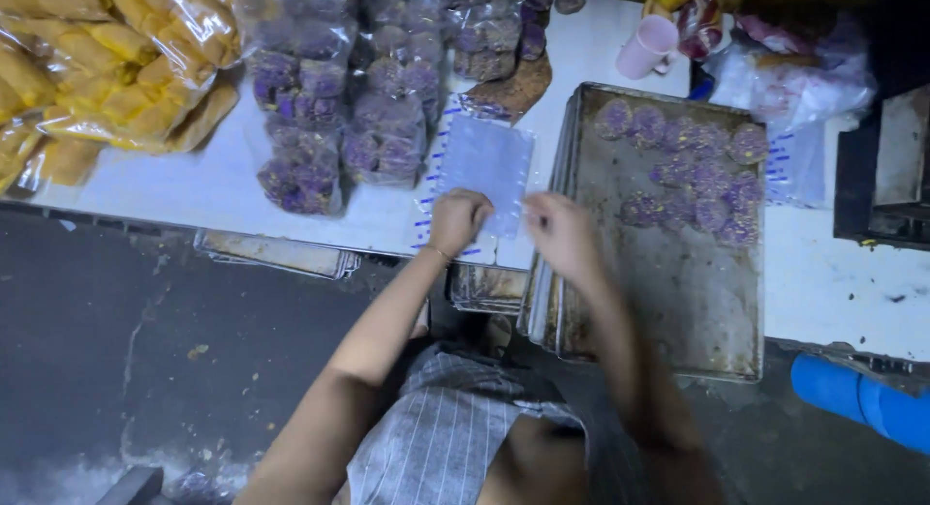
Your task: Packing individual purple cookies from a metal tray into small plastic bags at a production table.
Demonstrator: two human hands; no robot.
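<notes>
My left hand (457, 218) and my right hand (560, 230) pinch the near edge of a clear plastic bag (484, 158) that lies flat on the white table (223, 190). The bag rests on a stack of similar bags with blue markings along the edges. Just right of my hands stands a worn metal baking tray (678, 302) with several purple cookies (690, 176) at its far end. Both hands are closed on the bag's opening edge.
Sealed bags of purple cookies (329, 108) lie far left of the bag. Bags of yellow pastries (107, 69) fill the far left corner. A pink cup (647, 46) and crumpled plastic bags (790, 84) sit at the back right. More trays (281, 255) stick out under the table edge. A blue cylinder (857, 398) lies low right.
</notes>
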